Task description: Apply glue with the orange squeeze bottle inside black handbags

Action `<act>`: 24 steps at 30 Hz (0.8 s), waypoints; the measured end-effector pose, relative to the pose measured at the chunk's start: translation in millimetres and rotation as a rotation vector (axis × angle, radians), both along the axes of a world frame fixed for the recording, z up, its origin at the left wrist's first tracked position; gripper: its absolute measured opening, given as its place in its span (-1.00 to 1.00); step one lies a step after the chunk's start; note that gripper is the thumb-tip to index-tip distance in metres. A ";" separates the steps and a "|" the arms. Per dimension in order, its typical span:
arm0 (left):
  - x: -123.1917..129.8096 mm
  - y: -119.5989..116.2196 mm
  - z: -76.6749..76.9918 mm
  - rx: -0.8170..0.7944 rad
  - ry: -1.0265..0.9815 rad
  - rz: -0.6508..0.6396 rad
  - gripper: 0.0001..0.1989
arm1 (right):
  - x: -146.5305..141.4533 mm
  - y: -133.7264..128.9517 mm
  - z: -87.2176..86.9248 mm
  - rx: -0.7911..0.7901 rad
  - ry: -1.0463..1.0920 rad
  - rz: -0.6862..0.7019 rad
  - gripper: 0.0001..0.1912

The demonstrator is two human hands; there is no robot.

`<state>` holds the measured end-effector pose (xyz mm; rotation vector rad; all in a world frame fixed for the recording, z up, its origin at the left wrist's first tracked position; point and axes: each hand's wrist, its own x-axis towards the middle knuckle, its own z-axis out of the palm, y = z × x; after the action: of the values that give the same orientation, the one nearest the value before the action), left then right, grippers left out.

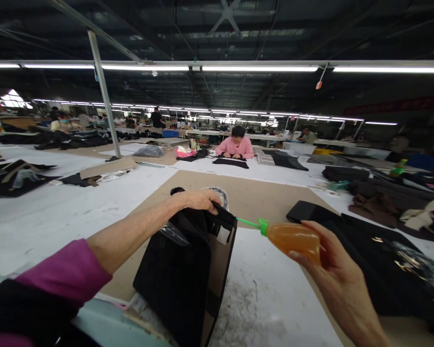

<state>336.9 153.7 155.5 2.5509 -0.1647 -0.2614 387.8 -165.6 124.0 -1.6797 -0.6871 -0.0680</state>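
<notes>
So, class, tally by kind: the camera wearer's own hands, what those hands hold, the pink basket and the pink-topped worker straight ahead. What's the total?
Wearer's hands: 2 (left hand, right hand)
Held amber bottle: 1
Held black fabric item: 1
Pink basket: 1
Pink-topped worker: 1
Total: 6

Bright o/h tubes (pixel 260 69), dim clg (pixel 296 41)

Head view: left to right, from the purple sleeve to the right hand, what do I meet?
Purple sleeve → left hand → green nozzle → bottle → right hand.
</notes>
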 end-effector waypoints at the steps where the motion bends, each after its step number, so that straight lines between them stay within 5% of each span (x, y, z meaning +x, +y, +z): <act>1: 0.3 0.5 -0.7 -0.009 -0.002 -0.002 -0.80 | -0.5 -0.1 0.4 -0.004 -0.007 -0.011 -0.39; 24: 1.4 -6.0 -5.3 -0.002 -0.026 0.044 -0.86 | 1.1 -9.8 -19.5 -0.084 -0.010 0.031 -0.43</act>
<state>338.3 147.7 150.3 2.5531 -0.1181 -0.2116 388.9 -175.3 104.5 -1.7495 -0.7322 -0.0254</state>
